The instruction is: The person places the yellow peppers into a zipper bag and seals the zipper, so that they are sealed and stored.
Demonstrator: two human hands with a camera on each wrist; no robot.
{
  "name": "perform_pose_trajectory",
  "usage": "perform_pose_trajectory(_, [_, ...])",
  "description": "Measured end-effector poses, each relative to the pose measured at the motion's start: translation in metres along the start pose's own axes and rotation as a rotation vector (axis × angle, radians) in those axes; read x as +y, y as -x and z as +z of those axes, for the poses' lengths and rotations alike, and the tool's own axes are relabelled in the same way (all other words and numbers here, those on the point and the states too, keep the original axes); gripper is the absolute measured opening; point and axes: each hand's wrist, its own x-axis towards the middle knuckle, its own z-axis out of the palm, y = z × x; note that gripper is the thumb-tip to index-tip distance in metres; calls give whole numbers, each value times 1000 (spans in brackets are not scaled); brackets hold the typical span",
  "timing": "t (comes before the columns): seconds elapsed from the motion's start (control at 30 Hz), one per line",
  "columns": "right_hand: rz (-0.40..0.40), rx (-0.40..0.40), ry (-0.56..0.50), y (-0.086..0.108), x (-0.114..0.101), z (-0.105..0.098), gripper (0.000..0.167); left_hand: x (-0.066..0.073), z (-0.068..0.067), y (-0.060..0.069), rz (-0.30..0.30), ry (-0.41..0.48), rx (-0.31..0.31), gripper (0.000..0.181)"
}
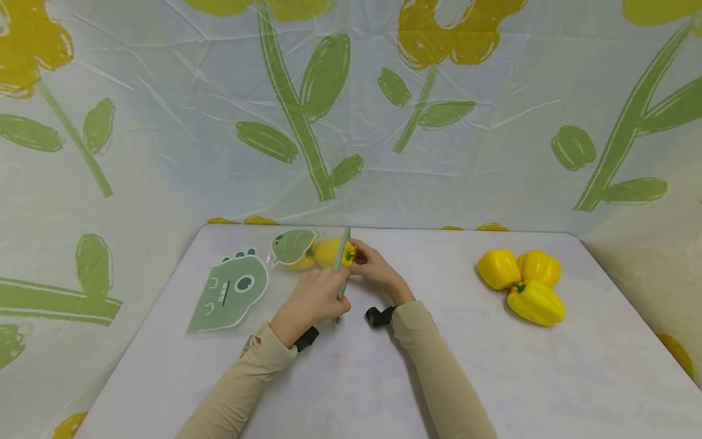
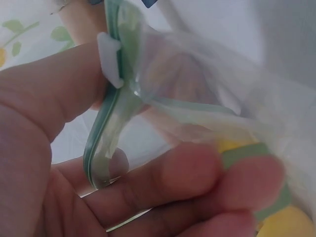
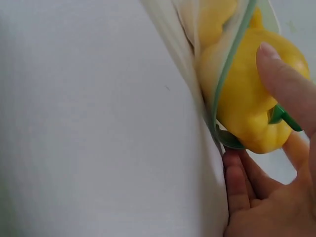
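Observation:
A clear zip bag [image 1: 233, 296] with a green dinosaur print lies toward the left of the table, its green-edged mouth raised to the right. My left hand [image 1: 315, 297] grips that mouth. In the left wrist view the thumb is by a white slider [image 2: 110, 60], and the other fingers are spread along the bag. My right hand [image 1: 381, 272] holds a yellow bell pepper [image 3: 244, 89] partly inside the mouth, thumb on top and fingers below, its green stem facing outward. Deeper in the bag, another yellow pepper [image 3: 210, 19] shows through the film.
Three yellow bell peppers [image 1: 537, 302] sit together at the right of the white table [image 1: 598, 366]. A cloth [image 1: 466, 158] printed with flowers hangs behind and at the sides. Small black devices [image 1: 378, 316] are at both wrists.

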Motion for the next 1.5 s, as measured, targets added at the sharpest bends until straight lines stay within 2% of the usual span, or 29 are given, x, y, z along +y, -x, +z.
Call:
perform_pose_trajectory(0.23, [19,89,-5,-1,0,4,67,0,0,0,1,-13,7,38])
perform_pose_trajectory(0.5, [22,123,-3,1,-5,8,65,-1,-1,1,14,-15,14,40])
perform_pose_trajectory(0.8, [14,40,-59,-1,-1,1,69,-1,-3,0,14,-17,1,29])
perform_pose_trajectory(1.07, [-14,41,13,-2,-4,3,69,-3,-1,0,43,-25,24,23])
perform_pose_trajectory(1.1, [-18,36,16,0,-10,4,69,-3,-1,0,46,-24,27,23])
perform_pose_trajectory(1.2, [-44,33,65,-2,-9,7,68,-4,-1,0,49,-11,21,23])
perform_pose_trajectory(1.33, [-63,-8,127,-7,-3,8,70,-4,-2,1,43,5,1,22])
perform_pose_trajectory(1.43, [-22,-44,87,-6,-4,5,70,-4,-2,1,37,10,-7,21])
perform_pose_trajectory(1.5, [25,-40,36,-5,-4,4,65,-4,-2,1,37,6,-9,21])
